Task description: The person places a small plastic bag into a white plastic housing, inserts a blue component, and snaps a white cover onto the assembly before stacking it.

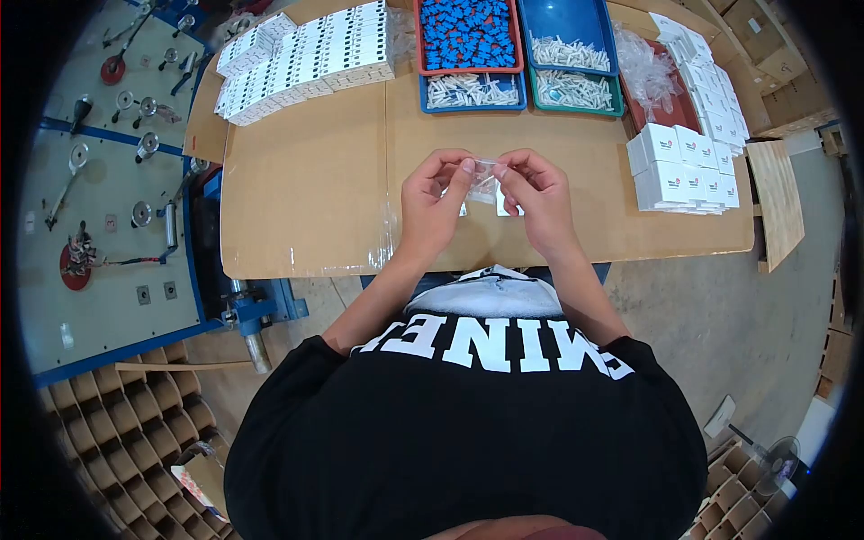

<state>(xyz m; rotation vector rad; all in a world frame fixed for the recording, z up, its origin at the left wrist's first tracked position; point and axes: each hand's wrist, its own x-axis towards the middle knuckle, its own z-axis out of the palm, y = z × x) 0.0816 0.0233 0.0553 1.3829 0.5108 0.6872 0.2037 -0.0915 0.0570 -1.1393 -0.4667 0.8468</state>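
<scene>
Left hand (435,200) and right hand (537,200) each pinch a top corner of the clear plastic bag (483,180) above the table's (306,198) near edge; it looks feather-light, limp and slippery, so best gripped at the rim.

On the cardboard-topped table (306,189), a red tray (418,40) of blue parts (468,34) sits beside a blue tray (567,18) and a green tray (576,112) — both holding white pieces (569,54) — with white boxes (684,171) stacked at the right edge.
</scene>
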